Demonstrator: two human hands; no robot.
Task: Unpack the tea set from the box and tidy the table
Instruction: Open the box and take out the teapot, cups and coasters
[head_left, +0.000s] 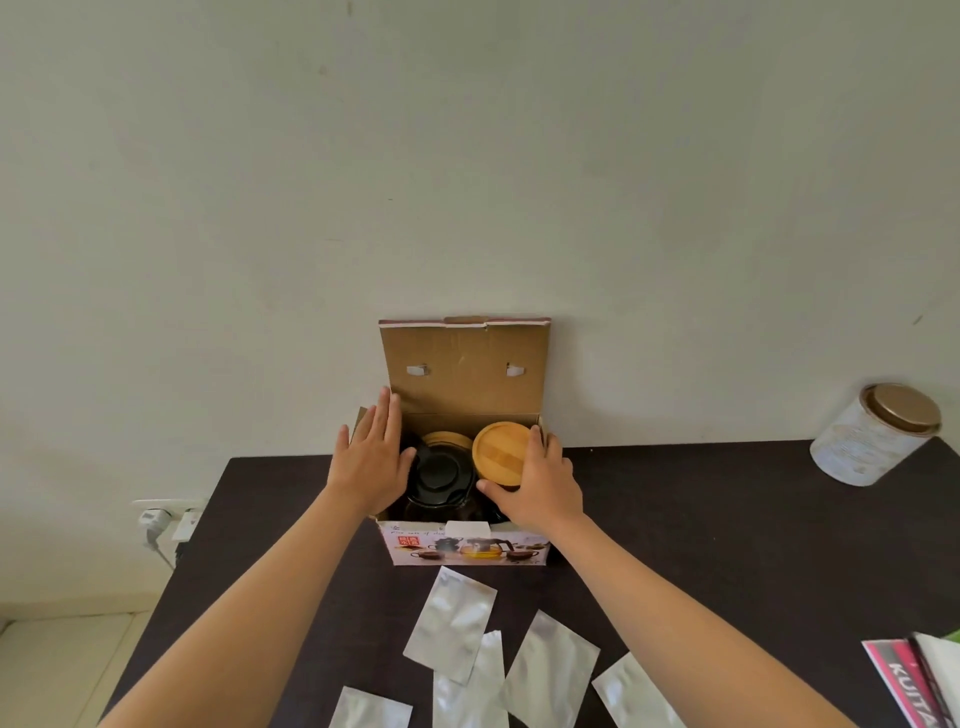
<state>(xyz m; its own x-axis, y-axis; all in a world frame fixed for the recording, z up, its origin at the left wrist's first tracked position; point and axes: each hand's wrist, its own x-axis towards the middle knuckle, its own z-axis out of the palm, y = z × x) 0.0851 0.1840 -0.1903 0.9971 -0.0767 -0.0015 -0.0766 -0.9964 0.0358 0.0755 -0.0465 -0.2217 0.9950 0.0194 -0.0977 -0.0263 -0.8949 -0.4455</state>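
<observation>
Head view: left hand (375, 464) lies flat, fingers straight, on the left rim of the box (467, 543). Right hand (540, 480) curls round the edge of a round wooden lid (501, 453), thumb at its near edge, fingers at its right side. Lid sits inside the box, right half; black teapot (439, 480) fills the left half, a second wooden disc (447, 439) behind it. Box flap (465, 366) stands upright against the wall. Box rests on a dark table (727, 545). Foil sachets (452, 621) lie near the front. Tin (878, 434) at far right.
</observation>
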